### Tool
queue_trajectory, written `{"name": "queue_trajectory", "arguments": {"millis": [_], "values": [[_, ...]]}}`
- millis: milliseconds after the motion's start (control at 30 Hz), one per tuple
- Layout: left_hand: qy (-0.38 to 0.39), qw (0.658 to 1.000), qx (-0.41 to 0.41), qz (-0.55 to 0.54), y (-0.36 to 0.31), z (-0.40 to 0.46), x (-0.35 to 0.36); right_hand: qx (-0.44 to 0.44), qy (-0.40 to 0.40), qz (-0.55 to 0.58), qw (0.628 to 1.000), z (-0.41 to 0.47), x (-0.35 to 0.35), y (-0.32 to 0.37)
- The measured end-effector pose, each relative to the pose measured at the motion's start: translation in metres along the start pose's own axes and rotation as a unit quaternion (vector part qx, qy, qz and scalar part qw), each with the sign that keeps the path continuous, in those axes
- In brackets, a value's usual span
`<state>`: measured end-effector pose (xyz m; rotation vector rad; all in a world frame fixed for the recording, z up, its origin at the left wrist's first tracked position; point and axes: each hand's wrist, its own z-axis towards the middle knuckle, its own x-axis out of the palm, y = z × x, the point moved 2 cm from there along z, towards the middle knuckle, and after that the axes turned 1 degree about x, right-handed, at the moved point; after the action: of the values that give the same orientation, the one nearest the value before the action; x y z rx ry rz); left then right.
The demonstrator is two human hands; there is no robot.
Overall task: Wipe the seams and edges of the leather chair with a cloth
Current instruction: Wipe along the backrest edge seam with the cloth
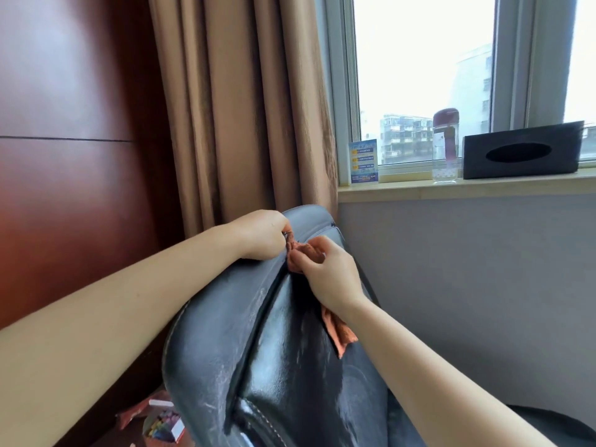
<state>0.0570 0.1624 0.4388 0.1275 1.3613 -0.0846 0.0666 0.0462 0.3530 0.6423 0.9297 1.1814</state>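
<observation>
A dark blue-black leather chair [290, 366] fills the lower middle, its back edge toward the curtain, with a deep seam running up between two padded panels. An orange cloth [300, 258] is bunched at the top of that seam, and a loose corner of it hangs out below my right wrist. My right hand [329, 275] grips the cloth and presses it into the seam. My left hand [263, 235] rests on the chair's left panel and pinches the cloth's upper end with closed fingers.
A brown curtain [245, 108] hangs right behind the chair, beside a red-brown wooden wall [71, 124]. The windowsill [467, 185] holds a small blue card [363, 162], a clear bottle [445, 146] and a black tissue box [522, 151]. Colourful packages [161, 421] lie on the floor, lower left.
</observation>
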Motion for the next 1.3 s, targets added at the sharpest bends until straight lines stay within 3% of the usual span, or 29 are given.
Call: {"name": "queue_trajectory", "arguments": {"millis": [233,400,633,733,833,1000,1133,1300], "values": [[0.032,0.999,0.015,0.01,0.006,0.027,0.005,-0.098,0.052,-0.063,0.992,-0.01,0.002,-0.007],[0.04,0.999,0.015,-0.001,0.008,0.046,0.008,-0.126,0.043,-0.059,0.989,-0.002,0.004,-0.011],[0.02,0.999,0.027,0.009,0.01,0.052,0.013,-0.075,0.013,-0.089,0.993,0.042,0.011,-0.023],[0.005,1.0,0.025,0.006,0.011,0.056,0.011,-0.056,0.043,-0.092,0.993,0.057,0.009,-0.027],[0.008,1.0,0.03,-0.003,0.011,0.06,0.013,-0.081,0.063,-0.089,0.991,0.048,0.004,-0.026],[0.006,1.0,0.013,-0.013,0.01,0.06,0.012,-0.126,0.071,0.018,0.989,0.013,0.0,-0.018],[0.007,0.999,0.013,-0.037,0.008,0.058,0.013,-0.127,0.036,-0.044,0.99,0.038,0.006,-0.024],[0.009,0.999,0.013,-0.038,0.008,0.057,0.011,-0.056,0.02,-0.116,0.991,0.079,0.008,-0.035]]}}
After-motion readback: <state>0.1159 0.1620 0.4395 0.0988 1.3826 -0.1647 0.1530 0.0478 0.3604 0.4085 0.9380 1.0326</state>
